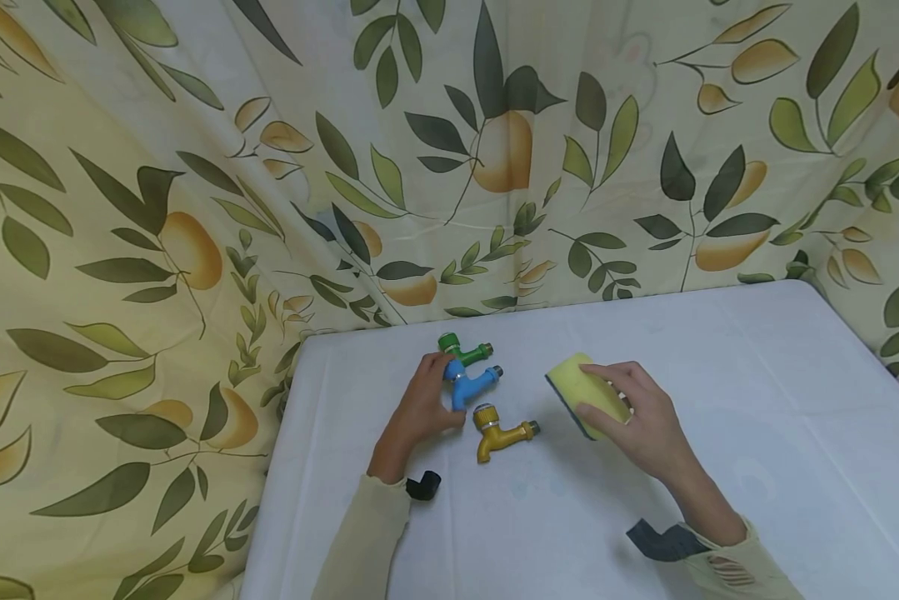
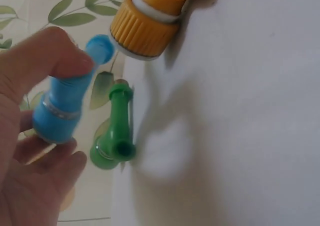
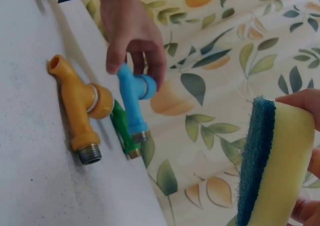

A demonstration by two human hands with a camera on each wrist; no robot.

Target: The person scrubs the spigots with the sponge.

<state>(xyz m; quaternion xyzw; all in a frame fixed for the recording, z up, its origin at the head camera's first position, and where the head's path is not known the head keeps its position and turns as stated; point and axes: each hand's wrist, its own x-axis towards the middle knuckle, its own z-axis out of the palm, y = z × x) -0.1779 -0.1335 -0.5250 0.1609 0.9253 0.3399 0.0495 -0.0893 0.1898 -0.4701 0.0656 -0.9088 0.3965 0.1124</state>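
My left hand [image 1: 419, 408] pinches a blue plastic tap [image 1: 473, 387] between thumb and fingers. In the right wrist view, that blue tap [image 3: 132, 98] looks raised off the table, its threaded metal end pointing away from the hand. Just behind it lies a green tap [image 1: 475, 353], partly covered by the blue one. A yellow-orange tap [image 1: 505, 437] lies nearer the front, with a ribbed cap and a metal thread. My right hand [image 1: 647, 421] grips a sponge [image 1: 580, 390], yellow foam with a dark blue scouring side, held above the table to the right of the taps.
A white cloth covers the table [image 1: 756, 400]. Curtains [image 1: 569, 208] printed with leaves and fruit hang behind the table and along its left side. Dark straps [image 1: 666, 542] show at both wrists.
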